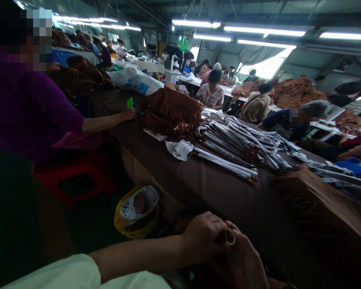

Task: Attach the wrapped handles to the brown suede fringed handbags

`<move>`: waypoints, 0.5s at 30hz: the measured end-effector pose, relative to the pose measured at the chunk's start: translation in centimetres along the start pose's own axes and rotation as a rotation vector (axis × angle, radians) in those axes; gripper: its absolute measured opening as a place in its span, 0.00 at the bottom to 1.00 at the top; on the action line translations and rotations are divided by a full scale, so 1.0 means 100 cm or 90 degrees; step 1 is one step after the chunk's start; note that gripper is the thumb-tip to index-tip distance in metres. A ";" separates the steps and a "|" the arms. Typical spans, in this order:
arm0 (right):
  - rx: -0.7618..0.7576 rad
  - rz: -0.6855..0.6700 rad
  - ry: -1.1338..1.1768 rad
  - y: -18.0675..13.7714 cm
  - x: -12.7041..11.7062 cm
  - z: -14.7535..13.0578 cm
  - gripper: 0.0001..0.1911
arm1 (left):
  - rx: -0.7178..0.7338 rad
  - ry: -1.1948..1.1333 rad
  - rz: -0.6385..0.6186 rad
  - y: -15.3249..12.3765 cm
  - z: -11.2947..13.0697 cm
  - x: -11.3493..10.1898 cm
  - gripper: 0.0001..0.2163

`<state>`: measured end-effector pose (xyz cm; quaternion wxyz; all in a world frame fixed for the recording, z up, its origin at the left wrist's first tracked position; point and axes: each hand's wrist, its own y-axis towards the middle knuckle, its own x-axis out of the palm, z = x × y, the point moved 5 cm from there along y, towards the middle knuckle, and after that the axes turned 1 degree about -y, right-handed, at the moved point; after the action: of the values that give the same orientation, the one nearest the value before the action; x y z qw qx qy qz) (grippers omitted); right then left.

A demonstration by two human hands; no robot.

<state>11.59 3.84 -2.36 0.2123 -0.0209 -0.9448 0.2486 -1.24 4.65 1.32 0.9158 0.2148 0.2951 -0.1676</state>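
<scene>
A long table point(180, 180) is covered with smooth dark brown sheeting. On it are laid a heaped pile of reddish-brown fringed pieces point(171, 114), a crumpled translucent white sheet point(179, 149), many slender white-wrapped straps with brown ends point(225, 164) and, at right, a broad brown fringed panel point(333, 196).

Worn on the head, close behind the near edge of the bench point(198, 192). Looks forward and down, over left hand point(202, 232) and right hand point(245, 257) just below, across to the opposite edge, then far beyond to ceiling lights point(264, 31).
</scene>
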 end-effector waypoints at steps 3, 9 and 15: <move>0.045 -0.053 0.039 -0.003 0.006 0.006 0.13 | 0.010 0.012 -0.008 -0.002 0.001 0.002 0.15; 0.062 -0.062 0.046 -0.005 0.005 0.009 0.14 | 0.007 0.020 -0.035 -0.006 0.000 0.006 0.14; 0.004 -0.021 -0.011 -0.007 0.009 0.006 0.15 | 0.018 -0.045 0.008 -0.009 0.006 -0.003 0.19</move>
<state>10.62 3.13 -2.14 0.2081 -0.0028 -0.9462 0.2478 -1.60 3.71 1.68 0.9235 0.2238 0.2590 -0.1735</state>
